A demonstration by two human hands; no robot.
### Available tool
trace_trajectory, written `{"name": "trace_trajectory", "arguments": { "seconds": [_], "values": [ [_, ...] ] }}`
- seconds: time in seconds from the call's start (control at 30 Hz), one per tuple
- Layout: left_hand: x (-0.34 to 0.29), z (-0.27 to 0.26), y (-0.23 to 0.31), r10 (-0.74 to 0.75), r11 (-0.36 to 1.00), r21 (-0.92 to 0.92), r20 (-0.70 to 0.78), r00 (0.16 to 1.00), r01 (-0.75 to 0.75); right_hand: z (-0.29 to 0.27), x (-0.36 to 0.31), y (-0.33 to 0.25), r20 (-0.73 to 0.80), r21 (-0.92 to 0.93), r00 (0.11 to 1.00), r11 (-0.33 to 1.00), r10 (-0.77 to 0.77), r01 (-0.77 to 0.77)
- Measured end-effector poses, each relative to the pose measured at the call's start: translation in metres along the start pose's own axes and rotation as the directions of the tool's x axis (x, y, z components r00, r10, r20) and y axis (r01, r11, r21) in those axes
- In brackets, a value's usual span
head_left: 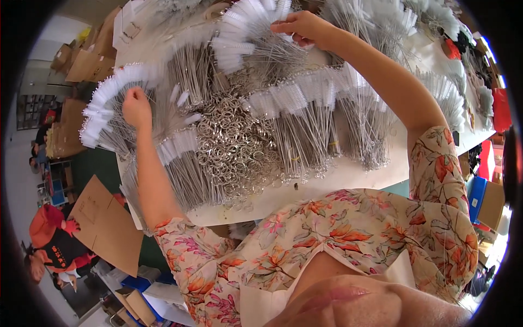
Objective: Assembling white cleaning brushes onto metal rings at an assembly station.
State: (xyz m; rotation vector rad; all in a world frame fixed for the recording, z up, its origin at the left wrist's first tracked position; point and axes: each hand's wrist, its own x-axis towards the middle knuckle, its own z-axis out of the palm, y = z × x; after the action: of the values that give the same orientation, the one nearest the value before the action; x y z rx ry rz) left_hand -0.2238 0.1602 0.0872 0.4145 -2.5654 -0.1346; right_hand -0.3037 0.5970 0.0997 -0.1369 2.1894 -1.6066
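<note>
My left hand [136,109] is closed over a fanned pile of wire-stemmed cleaning brushes [99,111] with white bristle heads, at the table's left. Whatever its fingers hold is hidden. Farther off and to the right, my right hand [302,28] has its fingers pinched together against another fan of white brushes [234,43]. I cannot make out what lies in that pinch. Between my arms is a heap of small silvery metal rings [231,139]. Bundles of the same brushes [299,125] lie right of the rings, bristle heads pointing away from me.
More brush bundles cover the pale table [389,174] at the back and right. Another bundle [188,174] lies beside my left forearm. On the left, a person [57,245] is next to a large cardboard sheet [109,223]. Cardboard boxes [90,62] stand beyond the table's left edge.
</note>
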Motion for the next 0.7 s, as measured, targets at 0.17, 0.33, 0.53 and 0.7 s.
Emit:
{"name": "trace_trajectory", "arguments": {
  "seconds": [0.17,0.33,0.53,0.7],
  "values": [
    [0.008,-0.013,0.071,-0.242,0.467,-0.876,0.002,0.970,0.118,0.002,0.021,0.012,0.037,-0.020,0.999,0.999,-0.024,0.025],
    [0.001,-0.006,0.103,0.138,0.987,-0.126,0.314,0.939,-0.103,0.014,-0.015,-0.088,-0.327,-0.399,0.413,0.520,-0.850,0.755],
    [0.009,0.018,0.092,0.031,0.941,-0.313,0.457,0.889,0.128,-0.007,-0.010,-0.066,0.205,-0.538,0.830,0.648,-0.519,0.538],
    [0.005,0.017,0.076,0.022,0.791,-0.540,0.496,0.868,0.288,-0.022,0.010,-0.019,0.216,-0.341,0.834,0.761,-0.507,0.552]
  ]
}}
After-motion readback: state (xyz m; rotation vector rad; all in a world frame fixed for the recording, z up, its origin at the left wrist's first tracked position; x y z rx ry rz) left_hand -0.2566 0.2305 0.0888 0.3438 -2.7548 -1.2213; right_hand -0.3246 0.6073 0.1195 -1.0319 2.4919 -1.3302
